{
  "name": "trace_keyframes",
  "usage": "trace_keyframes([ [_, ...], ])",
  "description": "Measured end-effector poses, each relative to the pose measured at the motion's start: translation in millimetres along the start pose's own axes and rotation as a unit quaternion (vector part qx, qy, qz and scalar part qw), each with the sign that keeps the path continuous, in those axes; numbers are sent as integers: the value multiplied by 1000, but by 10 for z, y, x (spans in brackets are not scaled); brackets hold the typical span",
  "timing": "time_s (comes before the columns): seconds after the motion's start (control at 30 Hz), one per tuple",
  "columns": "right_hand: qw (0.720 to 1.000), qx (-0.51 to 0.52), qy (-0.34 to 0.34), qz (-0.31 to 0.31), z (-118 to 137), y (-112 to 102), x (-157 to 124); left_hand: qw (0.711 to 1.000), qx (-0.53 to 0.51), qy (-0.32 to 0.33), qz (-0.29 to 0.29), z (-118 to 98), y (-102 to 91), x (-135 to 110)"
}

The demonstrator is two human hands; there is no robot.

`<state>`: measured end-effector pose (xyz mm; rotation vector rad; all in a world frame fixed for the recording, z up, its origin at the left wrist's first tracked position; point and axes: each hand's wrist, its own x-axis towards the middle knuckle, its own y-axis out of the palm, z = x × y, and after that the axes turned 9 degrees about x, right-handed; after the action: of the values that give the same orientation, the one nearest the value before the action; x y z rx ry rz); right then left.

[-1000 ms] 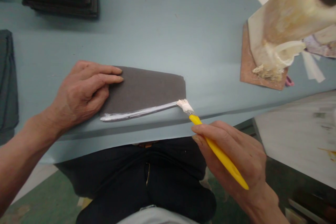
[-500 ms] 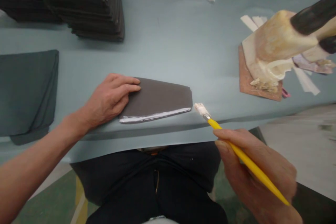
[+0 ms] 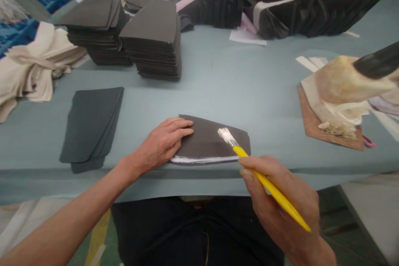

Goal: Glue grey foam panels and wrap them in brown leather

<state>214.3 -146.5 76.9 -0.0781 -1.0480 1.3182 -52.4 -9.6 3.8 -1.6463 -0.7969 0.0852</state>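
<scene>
A thin stack of dark grey, tapered pieces (image 3: 212, 137) lies near the table's front edge, with white along its near edge. My left hand (image 3: 165, 139) rests on the stack's left end, fingers stretched out flat over it. In my right hand (image 3: 280, 195) is a yellow-handled paintbrush (image 3: 263, 178), pinched between thumb and fingers. Its bristles carry a whitish substance and hang over the right half of the stack; whether they touch it I cannot tell.
Several dark pieces (image 3: 90, 124) lie fanned out at left. Behind stand tall stacks (image 3: 157, 50) and strapped bundles (image 3: 215, 4). A glue-crusted container (image 3: 339, 79) sits on a brown board (image 3: 314, 120) at right. Beige cloth pieces (image 3: 34, 62) lie far left.
The brush has moved left, from beside the stack's right end to over its top. My left hand stays on the stack. My view has tilted up, showing more of the table's far side.
</scene>
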Motion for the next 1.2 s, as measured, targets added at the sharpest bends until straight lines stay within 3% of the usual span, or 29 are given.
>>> trace_keyframes([
  [0.43, 998, 64, -9, 21, -108, 369, 367, 998, 43, -8, -49, -109, -8, 8],
  [0.8, 995, 82, 10, 61, -134, 549, 544, 999, 12, -25, -29, -121, -69, -92],
  [0.9, 992, 104, 64, 38, -143, 530, 616, 999, 6, -26, -33, -107, -53, -102],
  [1.0, 972, 183, 149, -10, -244, 514, 751, 999, -2, -28, -31, -103, -48, -98],
  [1.1, 940, 289, 179, -40, -488, 562, 964, 999, -9, -29, -35, -111, -49, -86],
  [1.2, 926, 317, 204, -23, -783, 690, 1191, 999, -5, -29, -34, -119, -53, -79],
])
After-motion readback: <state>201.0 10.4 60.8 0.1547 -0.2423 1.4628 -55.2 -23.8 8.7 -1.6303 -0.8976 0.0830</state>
